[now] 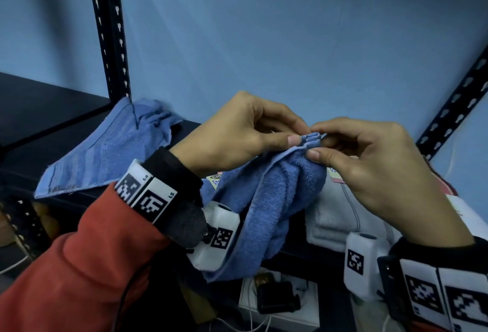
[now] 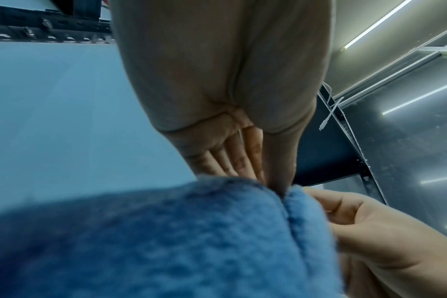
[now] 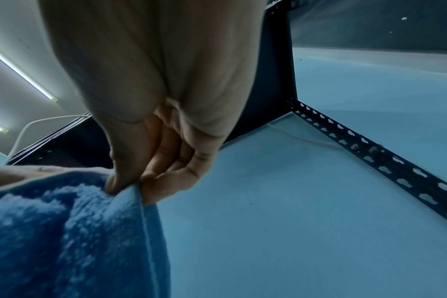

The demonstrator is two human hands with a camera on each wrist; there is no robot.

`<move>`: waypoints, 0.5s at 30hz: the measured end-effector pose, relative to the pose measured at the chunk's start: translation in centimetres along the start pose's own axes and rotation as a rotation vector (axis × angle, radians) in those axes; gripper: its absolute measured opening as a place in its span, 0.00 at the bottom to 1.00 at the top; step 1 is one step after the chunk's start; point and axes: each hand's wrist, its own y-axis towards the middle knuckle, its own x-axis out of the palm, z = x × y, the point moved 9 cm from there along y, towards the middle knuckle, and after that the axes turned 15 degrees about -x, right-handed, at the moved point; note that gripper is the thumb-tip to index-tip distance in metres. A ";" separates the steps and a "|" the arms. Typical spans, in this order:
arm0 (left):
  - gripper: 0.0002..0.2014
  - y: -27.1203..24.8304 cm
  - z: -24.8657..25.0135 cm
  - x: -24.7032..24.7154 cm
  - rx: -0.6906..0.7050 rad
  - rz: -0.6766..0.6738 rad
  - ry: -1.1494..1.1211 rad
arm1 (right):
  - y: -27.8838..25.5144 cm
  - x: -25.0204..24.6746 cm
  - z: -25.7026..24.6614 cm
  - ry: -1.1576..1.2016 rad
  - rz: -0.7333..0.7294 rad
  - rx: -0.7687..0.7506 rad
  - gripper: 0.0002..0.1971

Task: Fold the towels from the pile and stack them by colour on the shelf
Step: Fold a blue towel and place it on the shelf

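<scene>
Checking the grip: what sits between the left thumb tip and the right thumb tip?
In the head view, the bunched hem of the blue terry towel sits between them; the left hand and right hand both pinch it.

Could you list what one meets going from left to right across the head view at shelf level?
Flat blue cloth → left hand → blue towel pinched by both hands → right hand → slotted black shelf post.

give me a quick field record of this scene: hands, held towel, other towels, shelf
left hand: pinches the bunched edge of the blue terry towel
right hand: pinches the same edge, right beside the left
held towel: hangs bunched, unfolded
other towels: thin blue towel loose on the black shelf; white towel lies under the right hand
</scene>
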 end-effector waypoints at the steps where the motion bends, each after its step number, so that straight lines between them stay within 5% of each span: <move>1: 0.09 -0.1 0.2 0.0 0.004 0.009 0.016 | 0.0 -0.2 0.0 0.000 0.014 -0.001 0.12; 8: 0.12 0.5 -1.4 -2.2 -0.081 0.122 0.489 | -0.2 -2.7 0.1 -0.044 0.212 -0.079 0.12; 15: 0.06 -1.6 -5.1 -13.3 -0.360 0.523 0.612 | -1.1 -6.0 1.1 -0.182 0.430 -0.070 0.05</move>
